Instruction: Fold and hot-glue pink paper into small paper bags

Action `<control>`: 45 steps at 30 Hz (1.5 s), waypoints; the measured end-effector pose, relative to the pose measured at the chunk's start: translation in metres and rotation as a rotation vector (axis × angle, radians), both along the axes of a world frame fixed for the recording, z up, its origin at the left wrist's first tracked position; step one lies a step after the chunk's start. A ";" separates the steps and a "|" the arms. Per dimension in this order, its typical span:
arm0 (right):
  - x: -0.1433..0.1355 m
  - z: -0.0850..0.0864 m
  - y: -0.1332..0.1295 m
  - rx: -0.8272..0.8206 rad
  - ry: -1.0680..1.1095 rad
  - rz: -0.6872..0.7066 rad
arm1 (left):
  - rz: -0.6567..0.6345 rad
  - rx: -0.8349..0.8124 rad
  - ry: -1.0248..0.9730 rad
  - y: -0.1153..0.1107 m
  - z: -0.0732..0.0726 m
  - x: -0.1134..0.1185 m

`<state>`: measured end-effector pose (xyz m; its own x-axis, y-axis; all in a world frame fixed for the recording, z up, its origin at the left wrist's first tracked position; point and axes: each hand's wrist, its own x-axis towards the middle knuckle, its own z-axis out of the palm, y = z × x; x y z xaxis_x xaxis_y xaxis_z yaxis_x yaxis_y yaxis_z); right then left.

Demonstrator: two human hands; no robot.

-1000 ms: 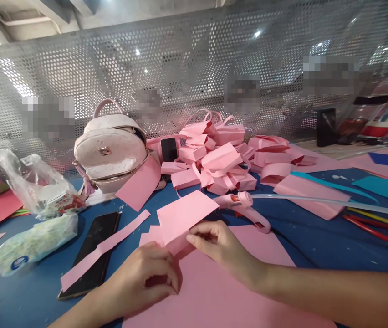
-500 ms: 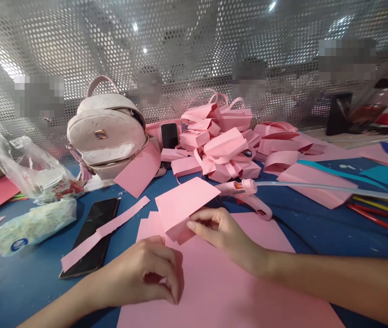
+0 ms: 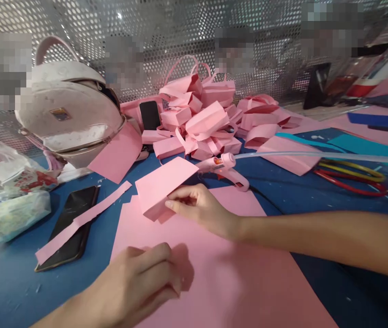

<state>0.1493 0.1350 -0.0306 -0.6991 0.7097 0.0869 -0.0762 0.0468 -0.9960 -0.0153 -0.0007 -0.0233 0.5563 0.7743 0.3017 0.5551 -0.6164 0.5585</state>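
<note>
My right hand [image 3: 201, 207] pinches the right side of a folded pink paper box [image 3: 161, 184], thumb in front and fingers behind its edge. The box is tilted above a stack of pink paper sheets [image 3: 221, 282]. My left hand [image 3: 139, 282] hovers lower left over the same sheets, its fingers curled closed; whatever they may hold is hidden. Just behind the box lies a pink glue gun [image 3: 224, 168] with a clear glue stick [image 3: 283, 156] protruding from its back. A narrow pink paper strip [image 3: 84, 218] rests across a black phone [image 3: 73, 232] to the left.
Behind stand a white backpack [image 3: 71, 109] and a heap of pink paper bags [image 3: 201, 118]. A plastic-wrapped packet [image 3: 12, 218] lies at the left. Red and yellow loops [image 3: 354, 175] and turquoise paper [image 3: 371, 145] are at the right. A perforated metal screen [image 3: 166, 27] bounds the table's back.
The view has shifted, so the table's things appear further left and higher. My left hand has curled in more and sits lower. My right hand keeps its hold on the paper box.
</note>
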 end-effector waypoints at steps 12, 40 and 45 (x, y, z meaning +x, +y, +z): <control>0.006 -0.002 -0.003 0.024 0.061 0.027 | -0.039 -0.134 -0.113 -0.012 0.000 0.055; 0.004 0.011 0.000 0.082 0.091 -0.101 | 0.375 0.270 0.046 0.019 -0.002 0.026; 0.006 0.018 -0.001 0.136 0.116 -0.102 | 0.348 0.264 0.100 0.028 -0.005 0.029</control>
<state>0.1557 0.1340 -0.0129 -0.6039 0.7528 0.2619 -0.1777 0.1932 -0.9649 0.0134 0.0268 -0.0282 0.3128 0.8242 0.4720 0.7981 -0.4975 0.3399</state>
